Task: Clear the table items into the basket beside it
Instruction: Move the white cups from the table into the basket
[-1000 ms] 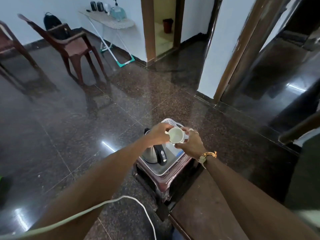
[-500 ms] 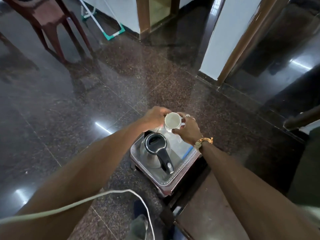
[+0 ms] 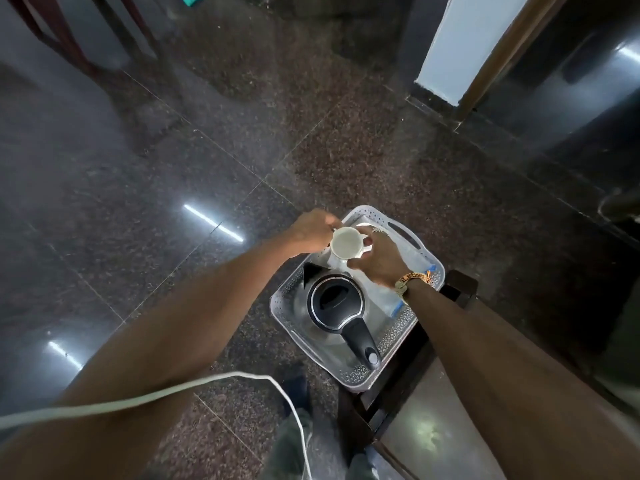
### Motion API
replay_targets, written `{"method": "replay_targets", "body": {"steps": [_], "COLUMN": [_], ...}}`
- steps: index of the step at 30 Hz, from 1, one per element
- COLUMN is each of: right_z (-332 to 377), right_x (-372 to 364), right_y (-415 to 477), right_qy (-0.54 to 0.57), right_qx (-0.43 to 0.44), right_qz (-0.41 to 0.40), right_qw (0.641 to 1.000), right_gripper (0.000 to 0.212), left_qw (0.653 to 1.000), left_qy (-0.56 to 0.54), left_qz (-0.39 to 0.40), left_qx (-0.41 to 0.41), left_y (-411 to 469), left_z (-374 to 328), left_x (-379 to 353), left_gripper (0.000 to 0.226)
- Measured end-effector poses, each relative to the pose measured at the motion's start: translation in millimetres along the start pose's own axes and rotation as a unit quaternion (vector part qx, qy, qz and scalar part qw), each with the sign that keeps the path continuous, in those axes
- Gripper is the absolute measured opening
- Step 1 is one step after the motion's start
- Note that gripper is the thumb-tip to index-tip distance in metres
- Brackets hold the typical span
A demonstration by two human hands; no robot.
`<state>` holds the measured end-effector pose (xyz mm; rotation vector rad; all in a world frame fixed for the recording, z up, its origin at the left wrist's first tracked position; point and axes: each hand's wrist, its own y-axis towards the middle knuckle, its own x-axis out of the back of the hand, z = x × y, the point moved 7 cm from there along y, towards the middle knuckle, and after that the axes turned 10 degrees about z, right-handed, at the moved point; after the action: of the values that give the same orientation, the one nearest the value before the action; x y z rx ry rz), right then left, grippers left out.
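Observation:
A small white cup (image 3: 346, 243) hangs above the far half of the grey perforated basket (image 3: 398, 327). My left hand (image 3: 313, 232) pinches the cup's left rim, and my right hand (image 3: 379, 259) curls round its right side. Inside the basket stands a steel kettle (image 3: 337, 306) with a black lid and handle. A clear plastic piece with a blue edge (image 3: 412, 268) lies under my right wrist. The basket's far floor is hidden by the cup and my hands.
The basket sits on a low dark stool next to the brown table (image 3: 433, 441) at the bottom right. A white cable (image 3: 207, 384) crosses my left forearm. Dark polished floor surrounds it, with chair legs (image 3: 69, 46) at the top left and a door frame (image 3: 485, 64) at the top right.
The view has tilted down, so the whole basket and kettle now show. Both hands still hold the cup over the basket's far end.

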<state>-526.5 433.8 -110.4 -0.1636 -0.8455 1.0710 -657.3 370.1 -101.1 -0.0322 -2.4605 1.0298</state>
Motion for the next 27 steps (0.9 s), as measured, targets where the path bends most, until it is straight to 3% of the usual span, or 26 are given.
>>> {"method": "replay_targets", "body": {"steps": [4,12,27], "right_z": [-13.2,-34.9,-49.0], "right_x": [-11.5,-25.3,-28.6], "right_y": [15.4,29.5,31.2], "right_qy": [0.006,0.009,0.069], "right_qx": [-0.034,-0.073,-0.096], "right_qz": [0.035,0.089,0.041], "right_qw": [0.999,0.993,0.992], "right_gripper": [0.069,0.064,0.048], "left_qw": [1.0,0.997,0.997], "left_qy": [-0.005,-0.031,-0.038], "left_qz": [0.02,0.056,0.055], "left_qx": [0.016,0.033,0.046], "left_y": [15.9,38.4,50.4], "left_z": [17.3,42.2,50.7], "left_x": [-0.3,-13.4,-18.1], "left_gripper": [0.04,0.038,0.03]}}
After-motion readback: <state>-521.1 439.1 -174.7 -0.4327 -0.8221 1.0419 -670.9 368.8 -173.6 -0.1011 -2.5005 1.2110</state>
